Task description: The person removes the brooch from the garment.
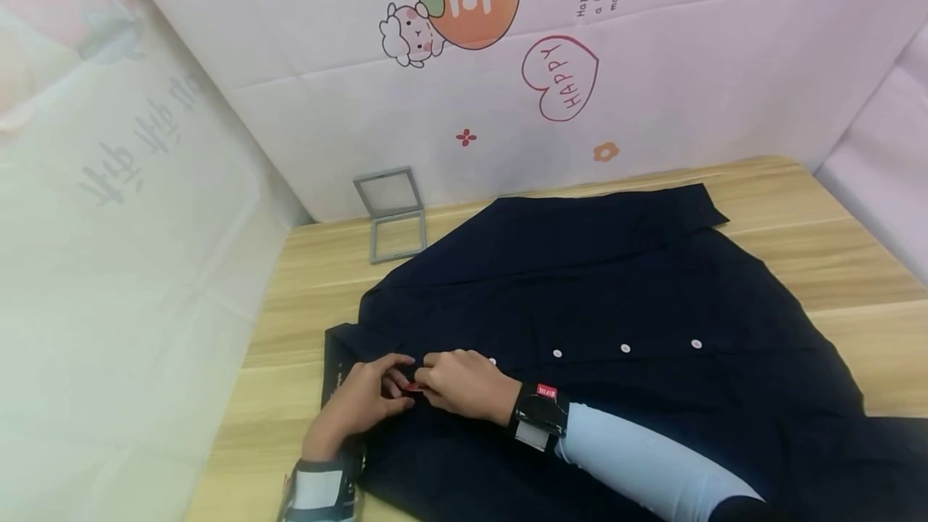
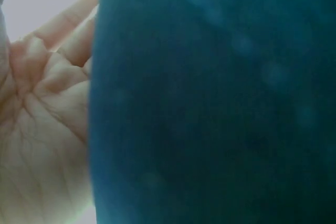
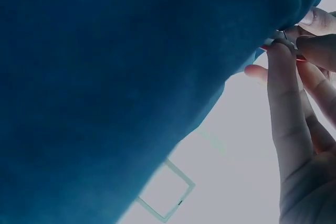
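Observation:
A dark navy shirt (image 1: pixel 609 288) with a row of white buttons (image 1: pixel 626 349) lies spread on the wooden table. My left hand (image 1: pixel 358 401) grips its cloth near the left end of the button row, fingers curved. Just beside it, my right hand (image 1: pixel 464 383) pinches a small red piece (image 1: pixel 416 387) between thumb and fingers, right at the fabric. In the right wrist view that piece looks red and white, partly covered by fingertips; its kind I cannot tell. Navy cloth (image 2: pixel 210 103) fills most of the left wrist view and hides the left fingertips, while the palm shows.
A grey hinged square frame (image 1: pixel 399 255) stands half unfolded at the back left of the table (image 1: pixel 268 329), beside the shirt. A printed white cloth (image 1: pixel 348 119) hangs behind the table, and pale sheeting (image 1: pixel 145 280) hangs along the left.

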The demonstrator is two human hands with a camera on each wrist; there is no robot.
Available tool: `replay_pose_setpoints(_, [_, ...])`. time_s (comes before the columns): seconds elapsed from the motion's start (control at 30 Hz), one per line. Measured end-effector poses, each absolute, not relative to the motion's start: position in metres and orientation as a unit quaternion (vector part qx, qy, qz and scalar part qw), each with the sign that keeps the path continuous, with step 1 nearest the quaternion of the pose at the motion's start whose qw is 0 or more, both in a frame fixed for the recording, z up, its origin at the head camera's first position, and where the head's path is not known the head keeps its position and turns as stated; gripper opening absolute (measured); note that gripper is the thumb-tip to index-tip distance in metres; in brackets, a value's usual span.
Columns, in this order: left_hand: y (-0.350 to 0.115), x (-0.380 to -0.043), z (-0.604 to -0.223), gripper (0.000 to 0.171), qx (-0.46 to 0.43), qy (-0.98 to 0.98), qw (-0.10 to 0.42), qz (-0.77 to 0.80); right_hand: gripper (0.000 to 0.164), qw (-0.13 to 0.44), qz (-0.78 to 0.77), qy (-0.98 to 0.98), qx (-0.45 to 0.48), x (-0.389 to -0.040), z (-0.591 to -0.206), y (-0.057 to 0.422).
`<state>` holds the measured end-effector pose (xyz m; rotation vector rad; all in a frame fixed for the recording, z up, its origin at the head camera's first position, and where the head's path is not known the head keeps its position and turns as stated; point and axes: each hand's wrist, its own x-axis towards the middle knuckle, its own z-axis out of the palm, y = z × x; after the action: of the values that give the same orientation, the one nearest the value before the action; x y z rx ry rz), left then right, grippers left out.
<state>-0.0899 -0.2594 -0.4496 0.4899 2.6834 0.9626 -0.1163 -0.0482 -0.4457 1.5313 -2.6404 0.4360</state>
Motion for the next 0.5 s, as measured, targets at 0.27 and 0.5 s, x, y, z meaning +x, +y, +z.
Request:
replay_pose_setpoints(0.27, [-0.261, -0.0914, -0.4483, 0.044, 0.172, 0.922, 0.128, 0.322, 0.005, 0.033, 0.148, -0.856, 0.494, -0.1195, -0.4462, -0.045])
replay_pose_setpoints(0.5, [-0.2595, -0.0908, -0.4491, 0.041, 0.169, 0.921, 0.135, 0.325, 0.006, 0.033, 0.149, -0.86, 0.486, -0.121, -0.4449, -0.041])
